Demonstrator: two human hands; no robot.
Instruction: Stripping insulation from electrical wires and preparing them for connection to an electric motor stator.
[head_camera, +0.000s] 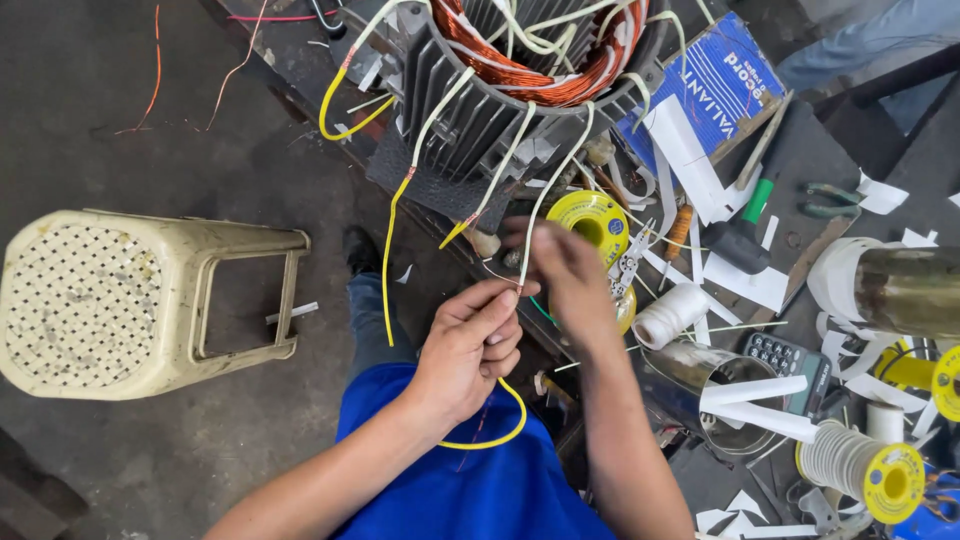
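Cluttered workbench (800, 160), motor stator (500, 90) at its edge. Below the stator, left hand (470, 350) and right hand (570, 280) fingers pinch the sleeved lead wire (535, 215). Judged light, limp; grip the sleeve, not the bare end.

The motor (500, 90) is dark grey with ribs, and the coil (560, 80) inside it is shiny copper orange. White sleeved wires (520, 150) hang out of the motor, and some turn bright yellow lower down, like the yellow wire (388, 260) below it. Right of the motor lies a blue box (720, 80) with white stripes. Below the motor sits a yellow spool (592, 218). Far left of the motor stands a cream stool (130, 300) with a pattern of little holes on top. The shirt (450, 480) below the motor is bright blue. White paper strips (690, 160) lie on the dark desk (800, 170) beside a green-handled tool (752, 215).
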